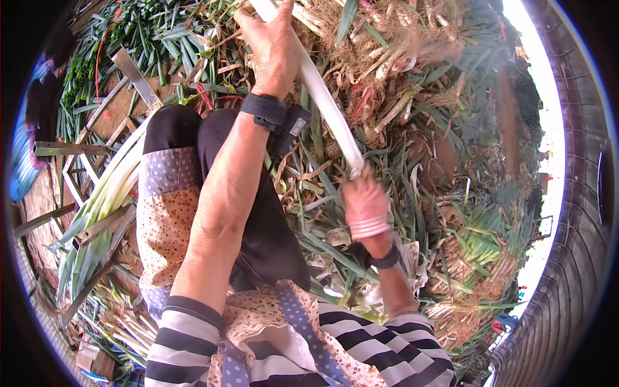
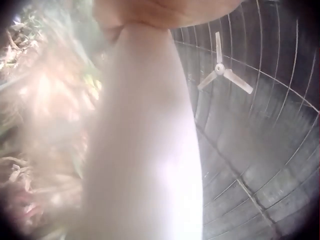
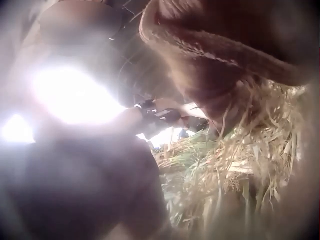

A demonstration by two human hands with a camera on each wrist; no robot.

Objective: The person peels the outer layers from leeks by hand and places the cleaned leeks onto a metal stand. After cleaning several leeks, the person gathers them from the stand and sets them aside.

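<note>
A long white leek (image 1: pixel 325 100) slants across the upper middle of the head view. My bare left hand (image 1: pixel 271 48) grips it near the top edge, thumb and fingers round the stalk. In the left wrist view the pale stalk (image 2: pixel 145 140) runs out from under that hand (image 2: pixel 165 12). My right hand (image 1: pixel 366 206), in a pinkish glove and blurred, holds the leek's lower, root end. The right wrist view has the gloved fingers (image 3: pixel 210 60) curled above a mass of pale roots (image 3: pixel 260 125); what lies inside them is hidden.
Untrimmed leeks with tangled roots (image 1: pixel 387 51) are heaped ahead. Several cleaned leeks (image 1: pixel 116 174) lie at my left across a metal frame (image 1: pixel 71 149). Green leek tops (image 1: pixel 174 45) pile up at upper left. Loose leaves (image 1: pixel 322 213) litter the ground beside my knees.
</note>
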